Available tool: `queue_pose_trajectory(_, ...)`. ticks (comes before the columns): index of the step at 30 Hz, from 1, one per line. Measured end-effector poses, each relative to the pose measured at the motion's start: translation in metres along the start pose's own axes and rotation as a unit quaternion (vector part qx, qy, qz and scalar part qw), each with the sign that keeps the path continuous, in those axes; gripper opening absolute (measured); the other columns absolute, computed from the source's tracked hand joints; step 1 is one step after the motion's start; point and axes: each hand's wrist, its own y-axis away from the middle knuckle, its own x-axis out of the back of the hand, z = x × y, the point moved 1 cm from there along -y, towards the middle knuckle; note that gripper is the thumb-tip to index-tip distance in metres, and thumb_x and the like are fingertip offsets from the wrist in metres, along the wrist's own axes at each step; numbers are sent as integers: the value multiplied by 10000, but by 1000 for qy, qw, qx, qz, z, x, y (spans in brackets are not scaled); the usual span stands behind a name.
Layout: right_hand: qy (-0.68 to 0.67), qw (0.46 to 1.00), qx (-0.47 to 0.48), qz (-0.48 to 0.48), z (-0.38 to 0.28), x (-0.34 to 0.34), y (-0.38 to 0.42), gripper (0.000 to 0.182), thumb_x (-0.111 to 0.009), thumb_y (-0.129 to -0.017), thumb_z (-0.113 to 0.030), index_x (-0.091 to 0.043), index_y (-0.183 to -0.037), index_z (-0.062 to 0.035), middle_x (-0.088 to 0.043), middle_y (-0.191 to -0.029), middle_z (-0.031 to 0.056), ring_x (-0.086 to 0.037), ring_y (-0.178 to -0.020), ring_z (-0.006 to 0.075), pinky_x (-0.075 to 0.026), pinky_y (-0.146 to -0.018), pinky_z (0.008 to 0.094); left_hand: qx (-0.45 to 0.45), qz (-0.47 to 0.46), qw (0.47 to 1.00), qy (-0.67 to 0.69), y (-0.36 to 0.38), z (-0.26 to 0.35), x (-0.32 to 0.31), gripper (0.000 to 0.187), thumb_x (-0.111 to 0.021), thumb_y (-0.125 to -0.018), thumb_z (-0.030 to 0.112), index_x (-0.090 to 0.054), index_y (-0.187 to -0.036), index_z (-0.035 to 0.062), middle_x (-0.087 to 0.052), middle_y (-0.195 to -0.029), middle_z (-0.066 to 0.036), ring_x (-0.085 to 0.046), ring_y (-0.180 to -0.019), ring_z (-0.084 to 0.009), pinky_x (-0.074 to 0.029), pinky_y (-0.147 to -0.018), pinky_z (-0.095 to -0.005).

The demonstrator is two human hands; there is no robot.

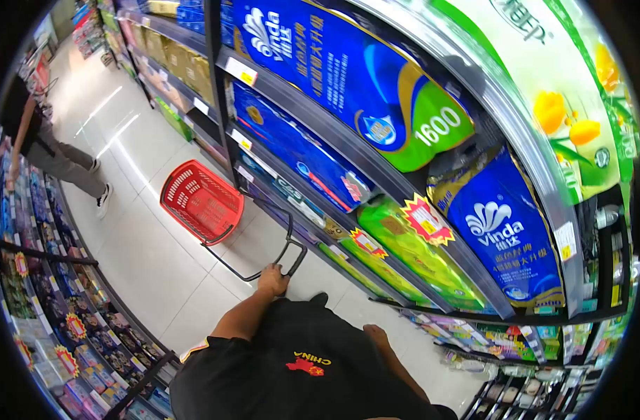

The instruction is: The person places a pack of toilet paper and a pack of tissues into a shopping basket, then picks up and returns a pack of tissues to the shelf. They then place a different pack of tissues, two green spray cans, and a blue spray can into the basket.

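Note:
My left hand (272, 280) is closed around the black pull handle (289, 253) of a red rolling shopping basket (202, 203). The basket stands on the tiled floor ahead of me, tilted in this view, and its slotted inside shows no goods. My right hand (374, 334) hangs low at my side, close to the black shirt I wear. Its fingers are hidden, so its grip cannot be made out. Nearest to that side is a shelf with blue Vinda tissue packs (502, 227) and green packs (421, 248).
Tall shelves of packaged tissue, with a large white-and-green pack (544, 91) high up, line my right. A lower shelf of small boxed goods (89, 350) runs along the left. Farther down the aisle stands a person (61, 154) in dark clothes.

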Motion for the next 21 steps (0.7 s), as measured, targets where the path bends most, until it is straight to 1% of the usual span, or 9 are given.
queue_pose_trajectory(2, 18, 1000, 5, 19, -2, -6, -2, 495, -538, -908, -469, -694, -1071, -28, -708, -1034, 132, -664, -967, 253, -499, -876, 354, 8, -63, 998, -15, -11, -2, -6, 618, -594, -878, 428, -540, -1326, 7, -535, -1337, -228, -497, -1254, -396, -416, -1058, -438)
queue_pose_trajectory(3, 25, 999, 8, 29, -1, -10, -1, 500, -545, -906, -471, -694, -1075, -25, -709, -1040, 132, -664, -968, 254, -499, -878, 352, 6, -82, 997, 15, -10, -2, -3, 625, -586, -878, 453, -548, -1323, 16, -541, -1347, -234, -511, -1264, -376, -421, -1055, -430)
queue_pose_trajectory(5, 30, 999, 18, 20, 10, -22, -9, 498, -550, -910, -465, -694, -1083, -20, -709, -1039, 135, -663, -970, 254, -498, -878, 350, 2, -134, 991, 15, -22, -4, -7, 624, -589, -870, 465, -559, -1319, 33, -563, -1326, -236, -531, -1254, -361, -426, -1050, -426)
queue_pose_trajectory(9, 0, 1000, -2, 2, -6, -35, -6, 456, -549, -921, -420, -695, -1082, -19, -704, -1034, 156, -665, -962, 259, -503, -865, 356, 3, -163, 987, 5, -12, 8, 13, 578, -582, -858, 461, -618, -1238, 28, -634, -1211, -241, -592, -1163, -382, -465, -998, -440)
queue_pose_trajectory(10, 6, 1000, 23, -4, -7, -38, -9, 446, -549, -922, -411, -696, -1082, -21, -704, -1031, 158, -667, -958, 260, -505, -859, 359, -9, -151, 988, -6, -8, 7, 14, 561, -590, -842, 465, -647, -1165, 10, -669, -1121, -243, -631, -1090, -387, -492, -951, -448)
queue_pose_trajectory(12, 12, 997, 72, -7, -5, -42, -12, 428, -548, -924, -392, -698, -1081, -24, -704, -1024, 164, -670, -950, 262, -510, -846, 365, 0, -182, 983, 9, -1, 3, 16, 563, -597, -833, 475, -653, -1135, 3, -676, -1095, -244, -641, -1070, -386, -497, -938, -448)
queue_pose_trajectory(15, 7, 999, 26, -19, -20, -45, -9, 401, -532, -939, -370, -679, -1028, -8, -692, -972, 154, -654, -962, 242, -494, -863, 354, -25, -209, 978, -2, -1, -16, 1, 584, -608, -821, 498, -649, -1121, -1, -680, -1080, -247, -652, -1044, -385, -503, -920, -443)
queue_pose_trajectory(18, 65, 978, 186, 61, -23, -51, 0, 414, -531, -934, -394, -682, -995, -13, -688, -935, 133, -651, -919, 226, -497, -842, 359, -7, -221, 975, -18, -1, -42, -14, 618, -610, -824, 524, -631, -1162, 7, -690, -1059, -230, -672, -988, -369, -517, -880, -438)
queue_pose_trajectory(21, -32, 999, 41, 11, -26, -52, -10, 425, -550, -922, -417, -691, -1014, -26, -694, -942, 125, -651, -915, 212, -499, -846, 354, 40, -260, 965, -14, -2, -43, -5, 569, -602, -844, 514, -652, -1111, 14, -708, -938, -184, -698, -839, -313, -538, -798, -417)
